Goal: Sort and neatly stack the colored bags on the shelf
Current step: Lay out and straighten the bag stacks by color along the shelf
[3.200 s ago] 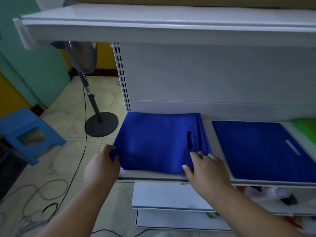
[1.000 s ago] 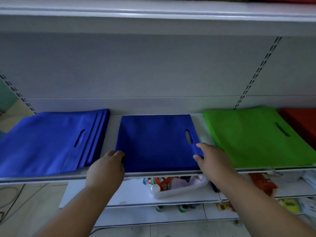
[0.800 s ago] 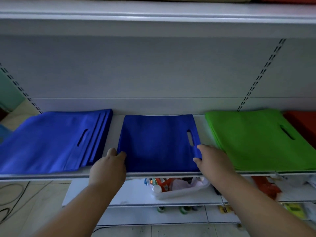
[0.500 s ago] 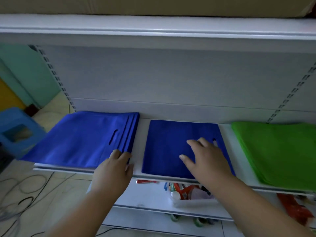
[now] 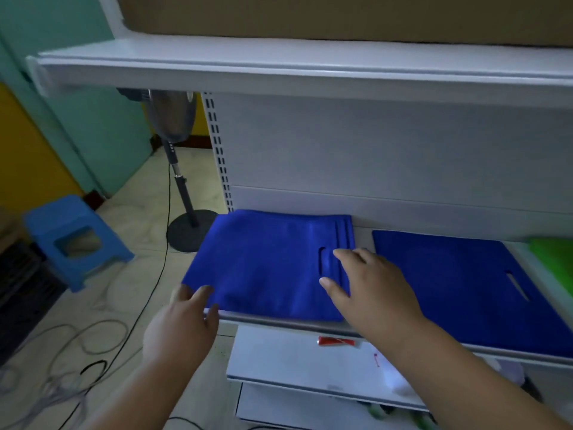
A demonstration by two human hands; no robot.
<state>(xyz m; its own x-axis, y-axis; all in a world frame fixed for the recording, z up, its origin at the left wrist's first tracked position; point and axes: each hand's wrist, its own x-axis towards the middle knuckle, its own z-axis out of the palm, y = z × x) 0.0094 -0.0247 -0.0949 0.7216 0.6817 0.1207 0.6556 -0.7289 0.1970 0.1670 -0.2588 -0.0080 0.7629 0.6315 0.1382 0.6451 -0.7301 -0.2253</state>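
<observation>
On the blue stack (image 5: 266, 268) — both hands (image 5: 369, 290) spread, fingers straight.

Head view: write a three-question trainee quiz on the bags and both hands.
1. True or false: the right hand lies on the left blue stack beside its handle slot.
2. Which colour of bag shows at the far right edge of the shelf? A red, B green, C yellow.
3. Fill in: the left hand is at the stack's front ___ corner.

Key: 1 true, fingers spread flat. 2 B, the green bags, beyond the single dark blue bag. 3 left.
</observation>
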